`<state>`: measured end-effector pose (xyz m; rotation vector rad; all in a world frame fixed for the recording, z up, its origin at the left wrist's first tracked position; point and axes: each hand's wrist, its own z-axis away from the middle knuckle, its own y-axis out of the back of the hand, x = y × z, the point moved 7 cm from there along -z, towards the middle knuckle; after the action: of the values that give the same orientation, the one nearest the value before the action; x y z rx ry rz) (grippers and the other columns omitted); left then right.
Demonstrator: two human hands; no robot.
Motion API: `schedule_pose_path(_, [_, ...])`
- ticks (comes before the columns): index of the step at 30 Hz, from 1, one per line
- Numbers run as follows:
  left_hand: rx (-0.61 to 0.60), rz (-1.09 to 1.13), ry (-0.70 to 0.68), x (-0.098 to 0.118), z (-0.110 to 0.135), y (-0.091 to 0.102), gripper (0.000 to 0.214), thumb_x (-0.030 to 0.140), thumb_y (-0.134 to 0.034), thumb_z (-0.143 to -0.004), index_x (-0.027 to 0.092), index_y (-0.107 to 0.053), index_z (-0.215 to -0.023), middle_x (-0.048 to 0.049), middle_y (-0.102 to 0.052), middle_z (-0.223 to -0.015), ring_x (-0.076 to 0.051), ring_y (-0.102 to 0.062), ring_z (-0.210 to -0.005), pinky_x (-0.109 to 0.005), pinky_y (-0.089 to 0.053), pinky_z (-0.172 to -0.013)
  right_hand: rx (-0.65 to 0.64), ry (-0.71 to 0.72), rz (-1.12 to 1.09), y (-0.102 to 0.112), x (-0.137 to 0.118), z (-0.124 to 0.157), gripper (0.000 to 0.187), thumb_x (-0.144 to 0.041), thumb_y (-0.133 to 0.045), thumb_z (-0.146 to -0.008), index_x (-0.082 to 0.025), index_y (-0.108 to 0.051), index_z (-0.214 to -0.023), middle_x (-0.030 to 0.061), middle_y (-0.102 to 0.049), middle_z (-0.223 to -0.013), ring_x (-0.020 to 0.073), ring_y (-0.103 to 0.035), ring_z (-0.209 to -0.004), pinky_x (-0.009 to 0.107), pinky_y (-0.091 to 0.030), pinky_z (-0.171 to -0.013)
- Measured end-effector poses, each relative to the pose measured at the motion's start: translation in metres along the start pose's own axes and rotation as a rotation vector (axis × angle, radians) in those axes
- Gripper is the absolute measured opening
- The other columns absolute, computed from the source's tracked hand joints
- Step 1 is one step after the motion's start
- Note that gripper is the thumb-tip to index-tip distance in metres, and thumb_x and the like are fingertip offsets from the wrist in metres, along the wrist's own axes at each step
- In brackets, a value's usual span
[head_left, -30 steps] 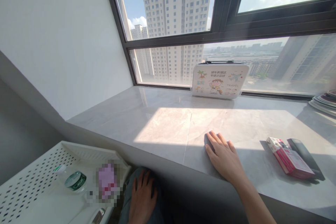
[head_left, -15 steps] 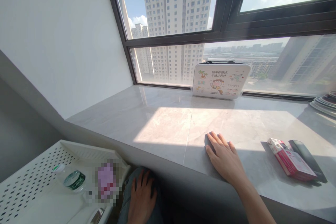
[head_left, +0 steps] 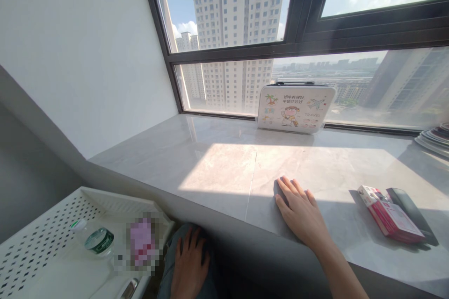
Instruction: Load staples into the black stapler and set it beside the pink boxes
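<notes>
My right hand (head_left: 298, 208) lies palm down on the pale marble-look window sill (head_left: 217, 168), fingers spread and nothing under them that I can see. My left hand (head_left: 191, 259) rests flat on my knee in dark blue trousers, its fingers a little apart. To the right of my right hand, a pink and white box (head_left: 393, 217) lies on the sill against a dark flat object (head_left: 416, 212). Farther back, a white case (head_left: 296, 107) with cartoon prints and a black handle stands upright, leaning by the window.
At lower left is a white perforated tray (head_left: 35, 261) holding a clear plastic bottle (head_left: 100, 241) with a green label, plus a blurred pink item (head_left: 142, 238). A stack of rounded flat things (head_left: 437, 140) sits at the far right. A dark window frame (head_left: 228, 53) borders the sill.
</notes>
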<state>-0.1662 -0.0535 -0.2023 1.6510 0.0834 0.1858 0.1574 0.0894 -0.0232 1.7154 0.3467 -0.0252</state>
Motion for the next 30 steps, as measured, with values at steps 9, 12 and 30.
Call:
schedule_pose_path(9, [-0.004,0.003,0.003,0.0002,-0.0005,0.001,0.042,0.03,-0.046,-0.093,0.026,-0.068,-0.129,-0.0054,-0.045,-0.159,-0.034,-0.022,-0.155,-0.061,-0.01,-0.125,0.017,0.007,-0.002,-0.0013,0.0008,0.0003,0.058,-0.043,-0.028,-0.103,-0.027,-0.038,-0.158,-0.0009,-0.034,-0.166,0.0276,-0.021,-0.156,0.055,-0.02,-0.125])
schedule_pose_path(12, [0.002,-0.002,-0.003,-0.0009,-0.0005,-0.0006,0.042,0.03,-0.046,-0.093,0.025,-0.068,-0.128,-0.0062,-0.046,-0.158,-0.035,-0.023,-0.154,-0.061,-0.011,-0.125,0.014,0.003,-0.002,-0.0015,0.0004,0.0006,0.058,-0.043,-0.028,-0.103,-0.027,-0.038,-0.158,-0.0013,-0.033,-0.166,0.0274,-0.021,-0.156,0.055,-0.02,-0.125])
schedule_pose_path(30, [0.012,-0.006,-0.006,-0.0012,-0.0006,-0.0013,0.043,0.029,-0.046,-0.092,0.025,-0.068,-0.129,-0.0064,-0.046,-0.158,-0.035,-0.023,-0.154,-0.061,-0.012,-0.125,0.012,-0.003,-0.001,-0.0017,0.0,0.0006,0.058,-0.043,-0.026,-0.104,-0.027,-0.038,-0.158,-0.0019,-0.033,-0.167,0.0268,-0.021,-0.156,0.055,-0.02,-0.125])
